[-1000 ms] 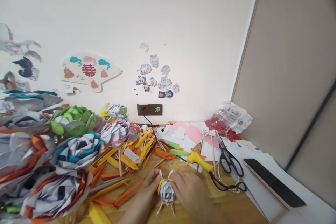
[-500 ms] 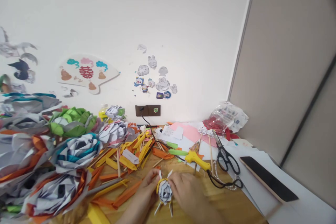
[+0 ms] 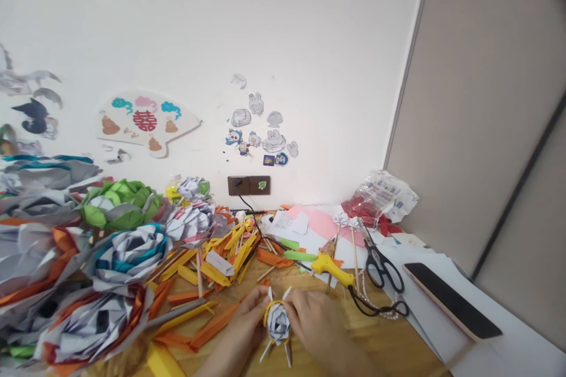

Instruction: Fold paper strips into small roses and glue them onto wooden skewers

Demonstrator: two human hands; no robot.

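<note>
Two hands, left (image 3: 251,318) and right (image 3: 312,321), pinch small paper flower (image 3: 278,323) from both sides, low over table (image 3: 354,347), probably steadying its petals. Yellow glue gun (image 3: 333,270) lies beyond right, likely parked within reach.

Passage: bare desk (image 3: 393,344) between right hand (image 3: 316,324) and white sheets (image 3: 420,313) | ahead: yellow glue gun (image 3: 333,270), looping black cord (image 3: 375,310), scissors (image 3: 384,268) | left: folded paper strips (image 3: 216,327), bulky paper flowers (image 3: 128,250) | far right: phone (image 3: 451,299)
</note>
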